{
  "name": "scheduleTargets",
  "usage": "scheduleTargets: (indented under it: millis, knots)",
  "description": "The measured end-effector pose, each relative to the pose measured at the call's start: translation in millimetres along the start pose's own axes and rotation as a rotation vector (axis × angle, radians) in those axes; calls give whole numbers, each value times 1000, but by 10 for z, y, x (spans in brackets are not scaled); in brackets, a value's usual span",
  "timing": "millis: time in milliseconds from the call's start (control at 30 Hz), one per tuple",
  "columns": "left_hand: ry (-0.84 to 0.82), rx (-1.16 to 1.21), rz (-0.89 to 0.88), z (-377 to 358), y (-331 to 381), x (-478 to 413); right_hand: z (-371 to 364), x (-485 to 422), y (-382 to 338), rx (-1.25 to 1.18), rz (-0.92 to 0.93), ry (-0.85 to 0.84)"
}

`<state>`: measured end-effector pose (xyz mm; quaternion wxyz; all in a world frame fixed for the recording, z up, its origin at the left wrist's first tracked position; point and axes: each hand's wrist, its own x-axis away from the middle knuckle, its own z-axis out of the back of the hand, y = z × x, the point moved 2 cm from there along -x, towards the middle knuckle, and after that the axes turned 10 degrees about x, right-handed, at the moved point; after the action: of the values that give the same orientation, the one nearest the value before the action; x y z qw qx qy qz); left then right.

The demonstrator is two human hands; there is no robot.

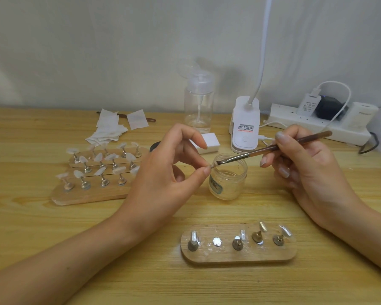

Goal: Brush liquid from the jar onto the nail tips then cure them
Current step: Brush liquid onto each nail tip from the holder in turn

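Looking down at a wooden table (207, 289), I see two bare hands meeting over one small open glass jar (228, 179), which stands on the table between them. The left hand (163, 172) pinches a single clear nail tip (213, 166) between its thumb and a fingertip, just above the jar's left rim. The right hand (312, 170) is closed around one brown-handled brush (273, 148) in a pen grip, and the bristles touch that nail tip.

Nearest to me lies a wooden holder (238, 258) with five spots: four carry metal stands, and one shows only a bare metal disc (217, 241).

To the left sit three more wooden holders (86, 194), packed side by side. I count fourteen pale nail tips on stands (100, 171) there, but the left hand hides their right end, so I cannot tell the full number.

Behind the jar are one white lamp (244, 128) with a bent neck, one clear pump bottle (198, 106), one white block (207, 142) and one black lid (154, 147), partly hidden. At the far left is a loose pile of white wipes (108, 128), too overlapped to count, lying over a second brown stick (151, 119). One power strip (317, 126) at the far right holds three plugs.
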<state>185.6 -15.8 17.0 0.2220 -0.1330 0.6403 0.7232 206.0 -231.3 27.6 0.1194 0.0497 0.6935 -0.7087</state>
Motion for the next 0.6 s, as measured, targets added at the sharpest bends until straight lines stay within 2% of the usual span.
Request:
scheduleTargets:
  millis: [133, 300, 467, 600]
  knots:
    - [1, -7, 2, 0, -1, 0, 22, -5, 2, -27, -5, 40]
    - [4, -10, 5, 1, -6, 1, -8, 4, -23, -18, 36, -15]
    - [4, -10, 5, -1, -6, 1, 7, -5, 4, 17, 14, 29]
    - [6, -3, 7, -3, -3, 2, 32, -8, 10, -46, 22, 44]
